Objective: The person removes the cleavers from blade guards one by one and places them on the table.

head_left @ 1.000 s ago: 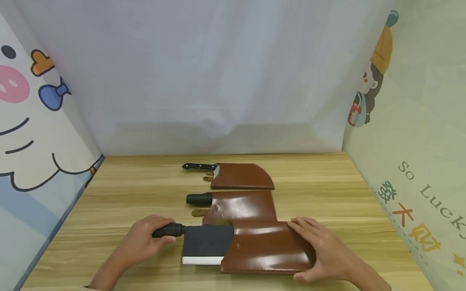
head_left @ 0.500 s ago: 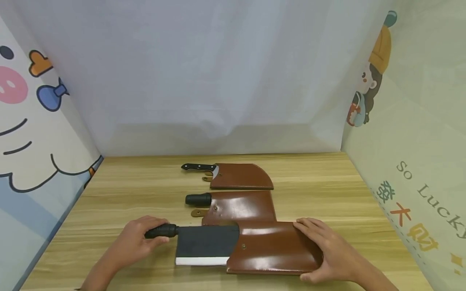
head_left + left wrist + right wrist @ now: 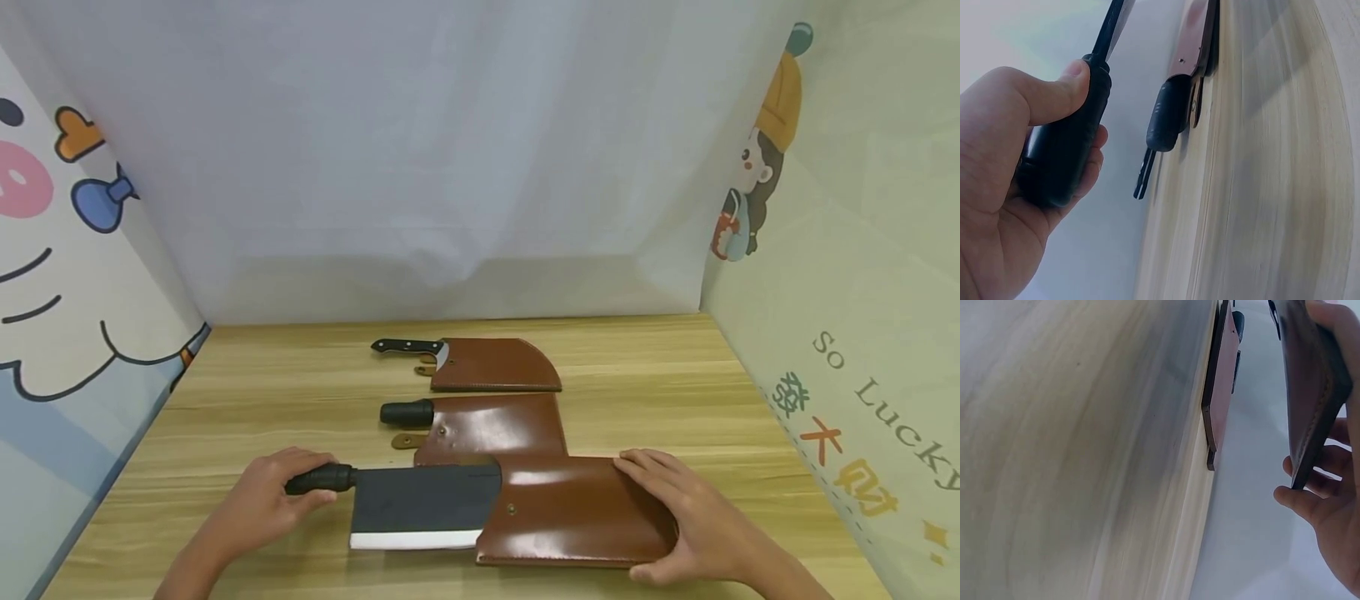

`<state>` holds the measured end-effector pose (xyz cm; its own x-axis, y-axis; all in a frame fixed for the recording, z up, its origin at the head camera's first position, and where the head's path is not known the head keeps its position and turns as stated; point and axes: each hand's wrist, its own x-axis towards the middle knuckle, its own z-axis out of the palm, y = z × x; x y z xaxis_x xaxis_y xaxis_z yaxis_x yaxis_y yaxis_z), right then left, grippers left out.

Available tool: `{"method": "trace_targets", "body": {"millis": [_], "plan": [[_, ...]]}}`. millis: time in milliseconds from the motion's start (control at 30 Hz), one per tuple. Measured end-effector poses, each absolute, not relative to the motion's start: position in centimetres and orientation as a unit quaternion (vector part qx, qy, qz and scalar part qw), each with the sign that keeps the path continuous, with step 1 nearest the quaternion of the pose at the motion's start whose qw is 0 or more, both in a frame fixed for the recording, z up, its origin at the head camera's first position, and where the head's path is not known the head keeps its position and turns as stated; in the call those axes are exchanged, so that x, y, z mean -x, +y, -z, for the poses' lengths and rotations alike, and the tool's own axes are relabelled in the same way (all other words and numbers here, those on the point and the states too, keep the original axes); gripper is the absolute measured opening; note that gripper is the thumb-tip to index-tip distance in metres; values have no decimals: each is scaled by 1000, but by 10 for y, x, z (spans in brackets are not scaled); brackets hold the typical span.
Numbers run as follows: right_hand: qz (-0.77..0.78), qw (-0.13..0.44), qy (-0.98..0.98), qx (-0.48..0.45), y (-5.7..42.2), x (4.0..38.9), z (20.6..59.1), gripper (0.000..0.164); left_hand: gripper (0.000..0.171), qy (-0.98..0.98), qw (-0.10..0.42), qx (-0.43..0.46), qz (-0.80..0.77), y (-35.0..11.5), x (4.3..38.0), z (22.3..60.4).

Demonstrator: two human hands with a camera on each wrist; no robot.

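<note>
My left hand (image 3: 258, 504) grips the black handle (image 3: 321, 478) of a cleaver (image 3: 420, 498); in the left wrist view the thumb lies along the handle (image 3: 1063, 147). The dark blade with its white edge strip is partly inside a brown leather sheath (image 3: 577, 512), its far part hidden there. My right hand (image 3: 693, 517) holds the sheath's right end, thumb on the near side and fingers on the far side. In the right wrist view that sheath (image 3: 1310, 381) is raised off the table.
Behind, a second sheathed cleaver (image 3: 498, 427) with a black handle lies on the wooden table (image 3: 247, 383); the raised sheath overlaps its near edge in the head view. Farther back rests a sheathed knife (image 3: 497, 363) with a riveted handle. Printed panels flank the table, with a pale backdrop (image 3: 450, 167).
My left hand has drawn the cleaver leftward and my right hand has moved the sheath rightward. More of the blade shows. The two cleavers behind stay in place.
</note>
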<state>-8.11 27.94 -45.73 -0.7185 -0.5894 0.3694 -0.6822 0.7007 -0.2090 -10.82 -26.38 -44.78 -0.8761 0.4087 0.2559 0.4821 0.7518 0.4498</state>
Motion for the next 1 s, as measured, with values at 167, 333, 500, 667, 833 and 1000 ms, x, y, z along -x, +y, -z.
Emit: {"method": "trace_targets", "body": {"millis": [167, 333, 500, 667, 833, 1000], "plan": [[-163, 147, -912, -347, 283, 79, 457, 116, 35, -931, 73, 239, 265, -269, 107, 449], [-166, 147, -911, -347, 287, 78, 456, 116, 35, -931, 74, 232, 272, -274, 106, 449], [-165, 141, -915, -341, 291, 78, 457, 116, 36, -934, 64, 217, 277, -279, 105, 447], [-170, 124, -920, -329, 296, 78, 460, 115, 33, -935, 61, 210, 280, -285, 103, 450], [-179, 100, -926, -316, 301, 77, 463, 112, 32, -936, 54, 203, 282, -293, 102, 456], [-181, 91, -928, -312, 305, 74, 465, 111, 37, -942, 43, 196, 269, -298, 100, 460]]}}
